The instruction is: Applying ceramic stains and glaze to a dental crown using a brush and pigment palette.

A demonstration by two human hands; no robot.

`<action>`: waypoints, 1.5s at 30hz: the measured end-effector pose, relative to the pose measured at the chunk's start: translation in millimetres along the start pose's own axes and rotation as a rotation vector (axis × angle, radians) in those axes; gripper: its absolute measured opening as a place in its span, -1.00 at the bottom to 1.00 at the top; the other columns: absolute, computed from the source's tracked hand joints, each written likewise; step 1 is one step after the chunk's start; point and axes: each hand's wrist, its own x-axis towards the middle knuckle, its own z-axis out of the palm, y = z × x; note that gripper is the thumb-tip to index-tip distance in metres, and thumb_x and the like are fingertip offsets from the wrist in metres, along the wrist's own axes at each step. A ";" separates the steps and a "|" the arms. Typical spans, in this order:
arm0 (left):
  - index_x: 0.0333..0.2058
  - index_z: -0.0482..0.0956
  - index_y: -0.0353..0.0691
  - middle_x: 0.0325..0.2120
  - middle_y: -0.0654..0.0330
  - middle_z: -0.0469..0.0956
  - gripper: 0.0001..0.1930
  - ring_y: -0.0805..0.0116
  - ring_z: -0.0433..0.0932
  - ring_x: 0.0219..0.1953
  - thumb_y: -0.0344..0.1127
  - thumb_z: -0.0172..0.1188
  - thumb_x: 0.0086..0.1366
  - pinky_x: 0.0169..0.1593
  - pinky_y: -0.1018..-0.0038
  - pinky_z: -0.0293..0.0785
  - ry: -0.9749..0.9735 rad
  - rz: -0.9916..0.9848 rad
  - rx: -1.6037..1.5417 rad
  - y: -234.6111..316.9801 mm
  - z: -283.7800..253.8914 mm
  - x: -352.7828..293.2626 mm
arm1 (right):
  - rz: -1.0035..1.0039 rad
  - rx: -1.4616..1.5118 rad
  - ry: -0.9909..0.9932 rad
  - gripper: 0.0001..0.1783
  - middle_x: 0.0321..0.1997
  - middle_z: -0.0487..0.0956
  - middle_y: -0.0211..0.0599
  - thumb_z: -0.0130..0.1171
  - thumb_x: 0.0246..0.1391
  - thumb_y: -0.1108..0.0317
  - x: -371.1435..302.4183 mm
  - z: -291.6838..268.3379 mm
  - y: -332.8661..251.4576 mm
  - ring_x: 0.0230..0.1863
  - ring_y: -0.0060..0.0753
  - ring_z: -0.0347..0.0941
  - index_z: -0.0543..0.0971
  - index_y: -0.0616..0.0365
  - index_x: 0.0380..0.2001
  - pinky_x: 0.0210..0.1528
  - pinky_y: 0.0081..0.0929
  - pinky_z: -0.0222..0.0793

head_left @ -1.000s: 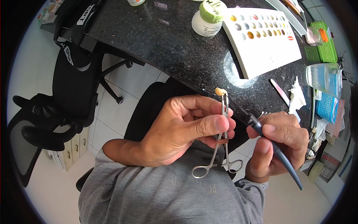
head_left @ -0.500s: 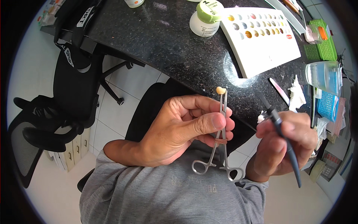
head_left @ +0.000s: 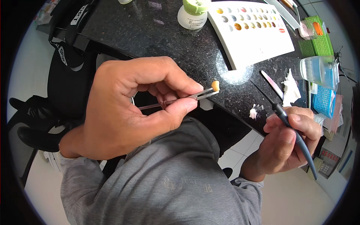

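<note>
My left hand [head_left: 120,108] pinches a metal hemostat [head_left: 206,95] between thumb and fingers. The hemostat lies almost sideways, its tips pointing right; its ring handles are hidden by the hand, and a reddish band shows on its shaft. Gripped at the tips is a small yellowish dental crown [head_left: 215,86]. In my right hand [head_left: 287,144] is a fine brush [head_left: 305,150] with a dark blue-grey handle, held like a pen. Its thin dark tip points up and left, apart from the crown.
On the black speckled table [head_left: 150,41] stand a white shade palette [head_left: 258,48], a green-lidded jar [head_left: 192,18] and a glass of water [head_left: 318,71]. Crumpled tissue [head_left: 291,88] lies beside a pink-and-white flat stick [head_left: 272,83]. A blue basket [head_left: 323,99] is at right, a black chair [head_left: 73,90] at left.
My left hand has turned the hemostat from upright to nearly sideways, shifting left and up, with the crown still at its tips. My right hand with the brush moved slightly right.
</note>
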 end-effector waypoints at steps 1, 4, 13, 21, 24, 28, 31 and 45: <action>-0.37 0.59 -0.41 -0.47 0.07 0.60 -0.82 0.44 0.60 -0.44 -0.66 0.24 -0.03 -0.40 0.65 0.49 0.002 0.000 -0.002 1.1 -0.9 1.1 | 0.005 -0.044 -0.003 -0.72 -0.51 0.41 -0.10 0.07 0.15 0.27 -0.5 1.2 -0.5 -0.63 -0.54 0.32 0.43 0.31 -0.23 -0.63 -0.73 0.23; -0.39 0.62 -0.36 -0.49 0.10 0.61 -0.79 0.48 0.56 -0.47 -0.65 0.28 -0.08 -0.45 0.69 0.41 -0.020 0.068 0.090 3.7 -3.8 3.6 | -0.014 -0.017 0.000 -0.71 -0.51 0.42 -0.10 0.09 0.13 0.25 -2.3 6.7 -1.3 -0.66 -0.55 0.31 0.43 0.31 -0.25 -0.65 -0.73 0.23; -0.47 0.65 -0.30 -0.58 0.15 0.62 -0.85 0.45 0.58 -0.58 -0.58 0.34 -0.10 -0.57 0.66 0.43 -0.086 0.248 0.487 8.4 -17.5 12.6 | -0.106 0.183 -0.010 -0.77 -0.56 0.46 -0.16 0.16 -0.25 0.60 5.0 20.2 1.9 -0.64 -0.53 0.40 0.45 0.35 -0.39 -0.65 -0.70 0.31; -0.48 0.65 -0.29 -0.60 0.14 0.60 -0.84 0.42 0.59 -0.58 -0.56 0.35 -0.13 -0.58 0.65 0.44 -0.056 0.314 0.480 7.0 -16.1 18.1 | -0.088 0.099 -0.096 -0.79 -0.55 0.47 -0.17 0.16 -0.26 0.59 5.2 20.2 3.2 -0.63 -0.54 0.39 0.47 0.36 -0.42 -0.62 -0.72 0.30; -0.48 0.65 -0.29 -0.61 0.14 0.60 -0.84 0.41 0.60 -0.58 -0.55 0.36 -0.14 -0.58 0.65 0.45 -0.072 0.364 0.454 1.8 -11.5 28.7 | -0.075 0.060 -0.095 -0.80 -0.55 0.48 -0.17 0.16 -0.26 0.59 4.3 20.5 4.5 -0.63 -0.54 0.39 0.49 0.36 -0.43 -0.62 -0.72 0.30; -0.49 0.65 -0.29 -0.62 0.14 0.59 -0.84 0.39 0.60 -0.58 -0.54 0.37 -0.15 -0.59 0.64 0.45 -0.033 0.358 0.501 10.6 -12.6 17.2 | -0.108 0.093 -0.146 -0.81 -0.55 0.48 -0.18 0.17 -0.26 0.58 7.4 23.8 1.1 -0.64 -0.54 0.39 0.50 0.36 -0.45 -0.63 -0.72 0.31; -0.48 0.65 -0.29 -0.62 0.14 0.59 -0.83 0.39 0.60 -0.58 -0.55 0.36 -0.16 -0.59 0.64 0.45 -0.049 0.380 0.476 4.7 -10.6 24.7 | -0.066 0.073 -0.138 -0.82 -0.56 0.48 -0.18 0.17 -0.27 0.59 7.4 23.0 -0.6 -0.65 -0.53 0.40 0.51 0.36 -0.46 -0.63 -0.71 0.31; -0.48 0.64 -0.28 -0.62 0.15 0.59 -0.80 0.39 0.60 -0.59 -0.56 0.37 -0.19 -0.60 0.63 0.45 -0.046 0.397 0.466 2.9 -12.6 24.2 | -0.077 0.093 -0.130 -0.80 -0.51 0.46 -0.17 0.15 -0.26 0.59 7.4 24.6 -0.3 -0.65 -0.52 0.40 0.50 0.36 -0.43 -0.63 -0.70 0.31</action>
